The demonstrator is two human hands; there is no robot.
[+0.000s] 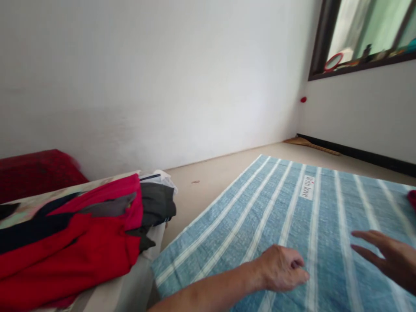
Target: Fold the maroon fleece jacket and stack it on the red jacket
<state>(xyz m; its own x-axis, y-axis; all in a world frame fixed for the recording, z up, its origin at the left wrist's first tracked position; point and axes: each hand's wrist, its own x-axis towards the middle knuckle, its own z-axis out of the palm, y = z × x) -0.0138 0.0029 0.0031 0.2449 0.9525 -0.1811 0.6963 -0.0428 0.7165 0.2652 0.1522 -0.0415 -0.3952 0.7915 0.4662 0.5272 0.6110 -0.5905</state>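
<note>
A blue cloth with white stripes (227, 225) lies spread out, with a white "With love" patch (307, 188) on it. My left hand (283, 268) is over the lower middle of the cloth, its fingers curled in toward the thumb; nothing shows in them. At the right edge my right hand (383, 255) is above the cloth, fingers apart and holding nothing. The two hands do not touch each other. Whether either one touches the cloth is hard to tell.
Red, pink and dark clothes (94, 247) are piled at the left, beside a dark red item (39, 173). A brown broom-like object (312, 145) lies by the far corner. The window sill (364, 66) holds a red-rimmed mirror (333, 62). A red item (412, 198) sits at the right edge.
</note>
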